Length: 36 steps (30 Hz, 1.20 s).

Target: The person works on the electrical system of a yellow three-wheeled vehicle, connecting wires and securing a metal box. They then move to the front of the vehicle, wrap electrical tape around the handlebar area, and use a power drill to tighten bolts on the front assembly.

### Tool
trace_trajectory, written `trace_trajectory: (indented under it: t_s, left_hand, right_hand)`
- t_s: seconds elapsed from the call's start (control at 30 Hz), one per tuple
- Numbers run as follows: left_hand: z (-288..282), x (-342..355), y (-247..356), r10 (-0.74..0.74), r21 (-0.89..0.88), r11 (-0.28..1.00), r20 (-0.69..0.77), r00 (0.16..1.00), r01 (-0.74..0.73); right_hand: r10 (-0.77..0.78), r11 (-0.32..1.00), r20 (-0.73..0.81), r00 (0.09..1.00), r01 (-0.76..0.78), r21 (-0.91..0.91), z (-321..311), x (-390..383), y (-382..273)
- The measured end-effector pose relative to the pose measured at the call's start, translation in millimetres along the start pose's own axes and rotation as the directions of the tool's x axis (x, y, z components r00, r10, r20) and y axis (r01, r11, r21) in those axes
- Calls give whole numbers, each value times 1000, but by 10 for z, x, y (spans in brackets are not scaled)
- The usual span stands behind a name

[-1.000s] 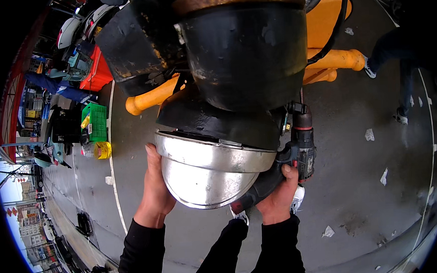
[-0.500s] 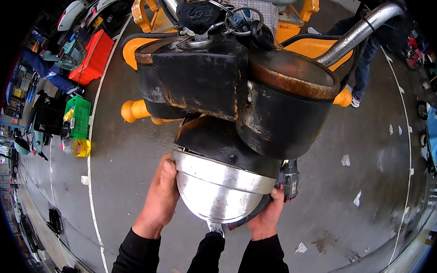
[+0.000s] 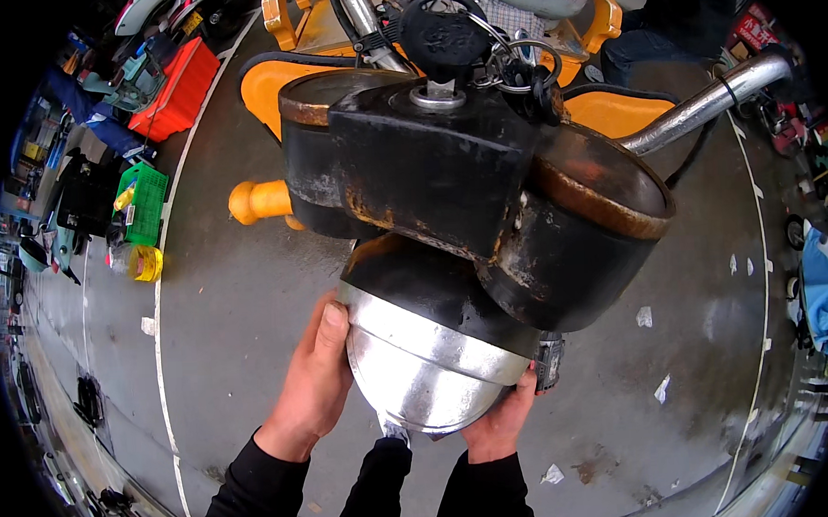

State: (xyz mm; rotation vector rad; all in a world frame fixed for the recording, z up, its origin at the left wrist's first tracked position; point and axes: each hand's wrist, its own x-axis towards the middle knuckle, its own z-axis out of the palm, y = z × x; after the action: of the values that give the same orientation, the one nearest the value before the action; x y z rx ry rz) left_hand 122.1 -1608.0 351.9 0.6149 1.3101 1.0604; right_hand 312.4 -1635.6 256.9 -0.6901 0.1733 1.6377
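Note:
In front of me is a vehicle's headlight: a silver chrome rim (image 3: 428,364) against a black rounded shell (image 3: 415,275). My left hand (image 3: 318,378) grips the rim's left side, thumb on top. My right hand (image 3: 501,419) holds its lower right side, fingers partly hidden behind it. Just above the shell sits a worn black instrument housing (image 3: 428,161) with two round, rusty-rimmed gauges. A black-headed key (image 3: 441,40) with a key ring stands in its lock. Beside my right hand is part of a dark tool-like object (image 3: 550,359), kind unclear.
A chrome handlebar (image 3: 712,102) reaches out to the right. Yellow bodywork (image 3: 620,111) lies behind the gauges. A person in dark clothes (image 3: 672,25) is at the far right. Red (image 3: 177,89) and green crates (image 3: 144,204) stand left; paper scraps (image 3: 661,389) litter the floor.
The visible gap between rim and black shell has narrowed; they now look flush. My right hand sits further under the rim. The whole view has shifted slightly, and the person behind has changed posture.

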Motion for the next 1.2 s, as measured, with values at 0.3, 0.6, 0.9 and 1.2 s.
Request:
trace_trajectory:
  t_s: [0.3, 0.6, 0.9, 1.2]
  left_hand:
    - [101, -73, 127, -30, -200, 980, -126, 992, 4]
    - [532, -207, 481, 28, -7, 999, -332, 943, -32]
    - [628, -361, 468, 23, 287, 954, -337, 941, 80]
    - [305, -587, 619, 57, 244, 970, -217, 974, -3]
  right_hand:
    - [177, 928, 99, 979, -200, 314, 92, 106, -69]
    - [210, 732, 281, 936, -341, 590, -179, -16, -155]
    - [191, 646, 380, 905, -407, 646, -294, 71, -102]
    - [244, 519, 445, 862, -504, 690, -383, 232, -34]
